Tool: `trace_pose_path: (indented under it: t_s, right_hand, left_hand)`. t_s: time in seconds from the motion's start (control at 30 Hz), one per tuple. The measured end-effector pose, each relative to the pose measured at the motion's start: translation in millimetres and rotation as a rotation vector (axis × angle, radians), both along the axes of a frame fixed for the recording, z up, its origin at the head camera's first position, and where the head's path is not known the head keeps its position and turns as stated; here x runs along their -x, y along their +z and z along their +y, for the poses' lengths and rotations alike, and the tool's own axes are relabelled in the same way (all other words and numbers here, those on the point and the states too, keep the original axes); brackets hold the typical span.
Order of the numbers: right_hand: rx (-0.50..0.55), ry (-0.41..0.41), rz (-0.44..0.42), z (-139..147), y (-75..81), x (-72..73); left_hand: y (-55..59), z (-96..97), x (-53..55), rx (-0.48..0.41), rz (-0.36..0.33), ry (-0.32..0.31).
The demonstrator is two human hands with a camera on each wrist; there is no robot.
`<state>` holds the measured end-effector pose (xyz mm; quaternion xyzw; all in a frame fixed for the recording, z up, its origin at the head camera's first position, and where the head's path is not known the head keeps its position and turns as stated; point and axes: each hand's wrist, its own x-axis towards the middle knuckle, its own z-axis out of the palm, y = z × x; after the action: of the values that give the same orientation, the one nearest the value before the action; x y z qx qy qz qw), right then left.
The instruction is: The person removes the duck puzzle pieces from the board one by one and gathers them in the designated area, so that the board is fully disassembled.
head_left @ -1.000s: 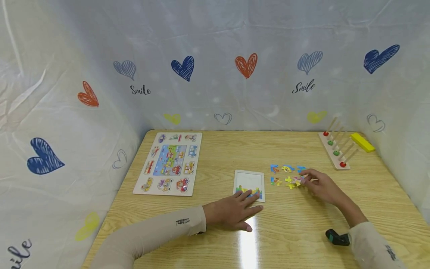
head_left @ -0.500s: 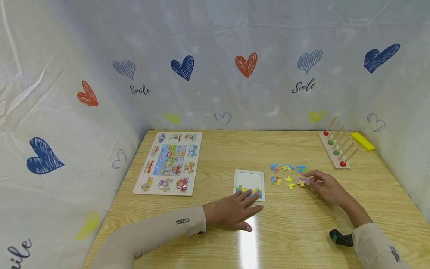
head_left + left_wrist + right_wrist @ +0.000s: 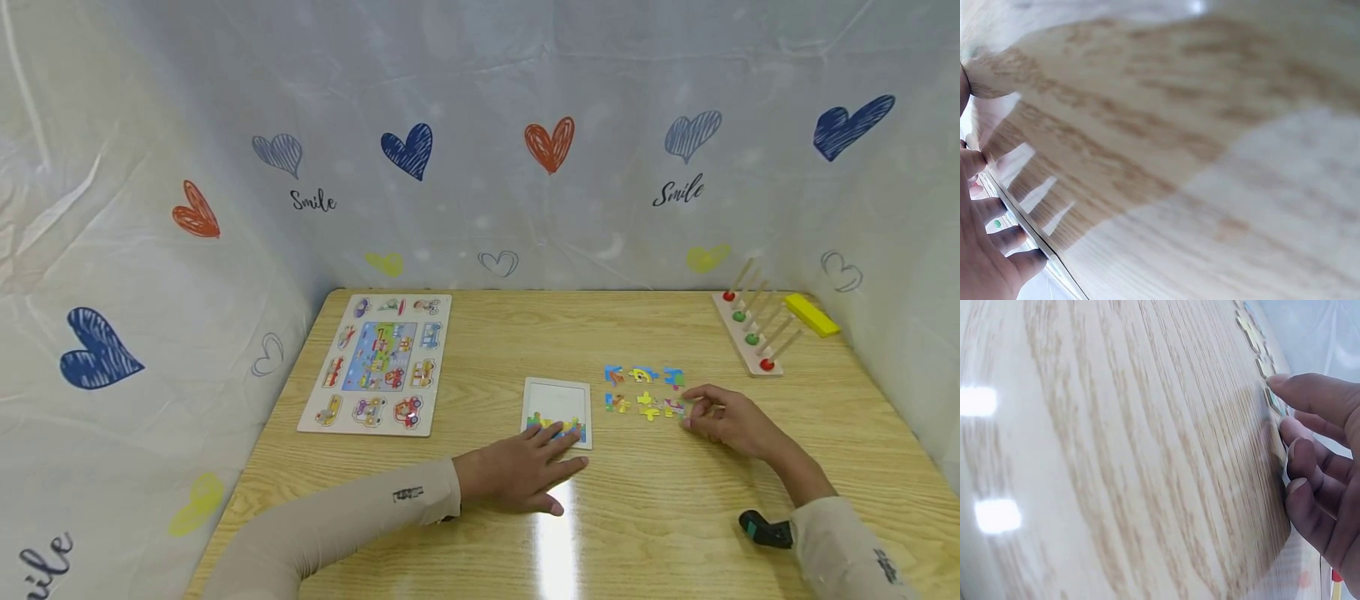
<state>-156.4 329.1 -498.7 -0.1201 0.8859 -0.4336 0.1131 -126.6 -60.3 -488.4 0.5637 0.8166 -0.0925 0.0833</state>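
Observation:
My left hand (image 3: 517, 473) rests palm down with its fingers spread over the lower edge of a small white-framed jigsaw tray (image 3: 557, 382). Joined colourful pieces (image 3: 555, 423) fill the tray's bottom part, partly hidden by those fingers. At the right end of a group of loose jigsaw pieces, my right hand (image 3: 731, 423) pinches a pink and yellow puzzle piece (image 3: 673, 407) at its right side, thumb and forefinger at its edges. The right wrist view has the thumb (image 3: 1304, 394) at the rim of this piece, low over the table, with the other fingers curled.
Several loose pieces (image 3: 613, 376) lie in two rows right of the tray. A vehicle puzzle board (image 3: 438, 304) lies at the left. Back right stand a peg board (image 3: 738, 333) with red and green beads and a yellow block (image 3: 812, 315). A patterned curtain (image 3: 480, 192) encloses the table.
The right hand has shifted slightly right, and the pink puzzle piece has slid right with it, away from the yellow piece beside it. The left hand stays where it was on the tray.

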Motion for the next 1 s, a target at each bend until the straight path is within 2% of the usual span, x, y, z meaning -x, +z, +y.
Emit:
trace_pose_path:
  t_s: [0.17,0.43,1.0]
  right_hand:
    - [-0.075,-0.014,0.008,-0.8,1.1,1.8]
    - [-0.14,-0.023,0.015,-2.5,4.4,3.0]
    - [-0.163,-0.033,0.018,0.4,8.0,2.8]
  left_hand:
    - [0.4,0.2,0.0,-0.007,0.006,0.0]
    - [0.8,0.4,0.0,-0.014,-0.008,0.004]
    - [1.4,1.9,0.6,-0.001,-0.009,0.014]
